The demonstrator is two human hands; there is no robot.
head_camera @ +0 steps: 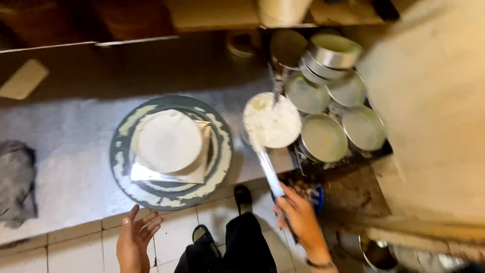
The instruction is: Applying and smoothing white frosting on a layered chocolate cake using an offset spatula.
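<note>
My right hand (302, 218) grips the handle of a long metal spoon (267, 169) whose far end rests in a round bowl of white flour (273, 121). My left hand (135, 240) hangs open, palm up, below the counter's edge and holds nothing. On the counter in front of it lies a round grey board (172, 151) dusted with flour. A flat white disc of dough (168, 140) lies on a sheet of foil or plastic on that board.
Several round metal tins and lids (328, 96) crowd a tray to the right of the flour bowl. A grey cloth (15, 179) lies at the counter's left. My dark trousers and shoes stand on pale floor tiles (76, 247). A metal pot (379, 255) is at bottom right.
</note>
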